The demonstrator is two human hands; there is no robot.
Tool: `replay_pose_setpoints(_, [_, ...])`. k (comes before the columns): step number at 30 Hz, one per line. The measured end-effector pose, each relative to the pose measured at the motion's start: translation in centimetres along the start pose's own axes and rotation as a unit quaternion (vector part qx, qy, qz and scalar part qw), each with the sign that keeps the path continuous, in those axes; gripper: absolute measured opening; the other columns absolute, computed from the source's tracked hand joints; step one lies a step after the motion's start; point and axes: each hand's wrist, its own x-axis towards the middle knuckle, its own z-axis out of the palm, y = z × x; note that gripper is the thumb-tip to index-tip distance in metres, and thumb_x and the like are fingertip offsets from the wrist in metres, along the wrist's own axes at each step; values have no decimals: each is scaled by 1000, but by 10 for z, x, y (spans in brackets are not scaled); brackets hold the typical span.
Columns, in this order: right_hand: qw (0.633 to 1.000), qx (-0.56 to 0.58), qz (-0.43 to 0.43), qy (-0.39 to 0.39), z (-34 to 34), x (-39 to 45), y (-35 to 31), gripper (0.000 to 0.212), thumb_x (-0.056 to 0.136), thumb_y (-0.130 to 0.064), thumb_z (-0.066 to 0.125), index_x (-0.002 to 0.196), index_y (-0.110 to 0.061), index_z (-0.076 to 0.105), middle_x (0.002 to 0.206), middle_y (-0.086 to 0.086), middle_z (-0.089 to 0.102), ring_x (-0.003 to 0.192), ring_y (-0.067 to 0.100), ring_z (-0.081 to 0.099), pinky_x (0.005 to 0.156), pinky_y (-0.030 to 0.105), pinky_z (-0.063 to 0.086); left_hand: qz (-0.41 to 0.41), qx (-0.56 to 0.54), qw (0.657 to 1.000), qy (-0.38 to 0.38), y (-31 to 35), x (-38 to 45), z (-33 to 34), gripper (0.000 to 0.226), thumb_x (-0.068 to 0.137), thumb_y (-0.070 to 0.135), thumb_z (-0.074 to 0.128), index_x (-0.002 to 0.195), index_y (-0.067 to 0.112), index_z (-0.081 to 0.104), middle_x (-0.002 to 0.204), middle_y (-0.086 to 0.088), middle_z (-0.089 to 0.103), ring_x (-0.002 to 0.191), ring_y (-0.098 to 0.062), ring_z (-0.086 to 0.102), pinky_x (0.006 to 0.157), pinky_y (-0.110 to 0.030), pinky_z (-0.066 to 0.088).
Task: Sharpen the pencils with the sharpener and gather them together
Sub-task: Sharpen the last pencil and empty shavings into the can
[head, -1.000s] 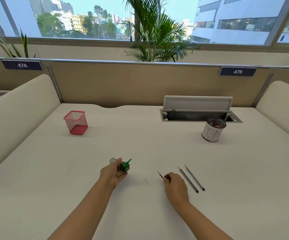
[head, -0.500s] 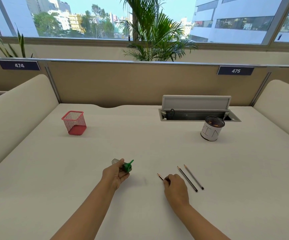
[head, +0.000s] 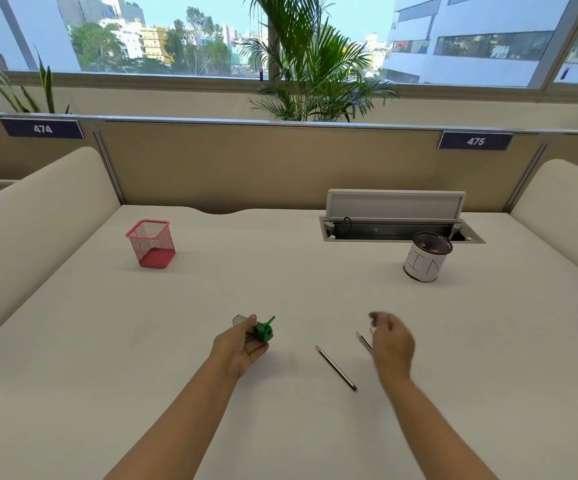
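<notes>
My left hand point(head: 242, 348) rests on the white desk point(head: 280, 278), closed around a green pencil sharpener point(head: 262, 331) with a small crank and a clear casing. One dark pencil point(head: 336, 368) lies free on the desk between my hands, tip pointing away to the left. My right hand point(head: 392, 341) is blurred, raised a little, with fingers loosely curled and nothing seen in them. It hovers over two more pencils; only the tip end of one point(head: 363, 341) and the tip of the other point(head: 371, 330) show at its left edge.
A red mesh cup point(head: 150, 244) stands at the back left. A white cup marked BIN point(head: 426, 259) with shavings inside stands at the back right, in front of an open cable hatch point(head: 395, 230). Padded partitions flank the desk.
My right hand has let go of the leftmost pencil and moved right and up over the other two pencils. My left hand keeps hold of the sharpener.
</notes>
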Motion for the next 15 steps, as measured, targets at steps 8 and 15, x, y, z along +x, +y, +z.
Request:
replay_pose_setpoints(8, [989, 44, -32, -138, -10, -1, -43, 19, 90, -11, 56, 106, -7, 65, 91, 4, 60, 70, 11, 52, 57, 7, 41, -11, 19, 999, -42, -10, -14, 28, 19, 91, 14, 56, 74, 5, 53, 80, -14, 62, 56, -21, 67, 71, -35, 50])
replay_pose_setpoints(15, [929, -108, -191, -298, 8, -48, -25, 63, 77, -21, 71, 133, -24, 42, 122, -8, 49, 99, 4, 52, 78, 9, 41, -26, 18, 997, -69, -20, -26, 50, 20, 91, 14, 56, 74, 2, 55, 69, -14, 64, 49, -20, 66, 57, -30, 53])
